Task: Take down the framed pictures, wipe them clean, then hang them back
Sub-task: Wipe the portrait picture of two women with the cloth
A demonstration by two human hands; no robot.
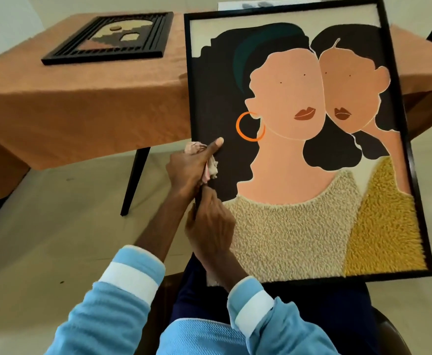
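Up and to the left of the left hand, a small black picture frame with ribbed wooden edges (107, 38) lies flat on a table draped in coarse terracotta cloth (56, 98). One slim black table leg (135, 180) slants down just left of that hand.

The left hand (186, 167), coming out of a pale blue knitted sleeve with a white band (130, 275), has its fingers bunched round a crumpled pinkish-cream rag (213, 170). Its thumb is stretched out straight and lies on the dark part of the picture.

Just below it, the right hand (212, 229) has its fingers curled over the left edge of the large portrait in a thin black frame (299, 149).

That portrait spreads to the right of both hands, its lower edge over the person's lap and its top reaching up past the table edge. It shows two smooth, flat peach faces with black hair and an orange hoop earring. Below them are a nubbly cream looped patch and a shaggy mustard one.
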